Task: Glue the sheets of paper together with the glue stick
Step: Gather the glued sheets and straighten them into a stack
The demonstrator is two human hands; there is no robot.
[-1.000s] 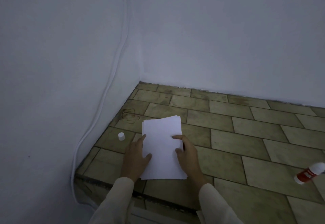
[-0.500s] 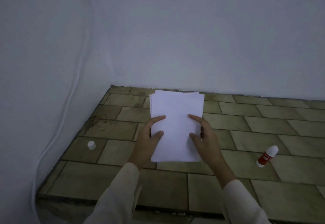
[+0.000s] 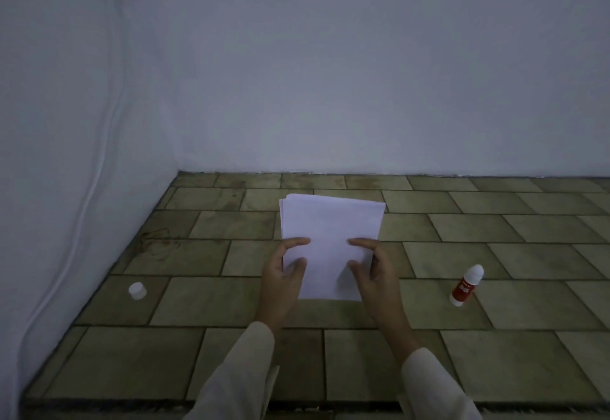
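I have my left hand point(image 3: 280, 282) and right hand point(image 3: 376, 276) clamped on the two long sides of the small stack of white paper sheets point(image 3: 330, 238), thumbs on top, lifting its near end off the olive tiled floor point(image 3: 528, 304), I'd say to square the edges before any gluing. The red glue stick with its white tip point(image 3: 466, 285) lies uncapped on the floor well to the right of my right hand. Its small white round cap point(image 3: 137, 290) sits well apart on the left, towards the wall corner.
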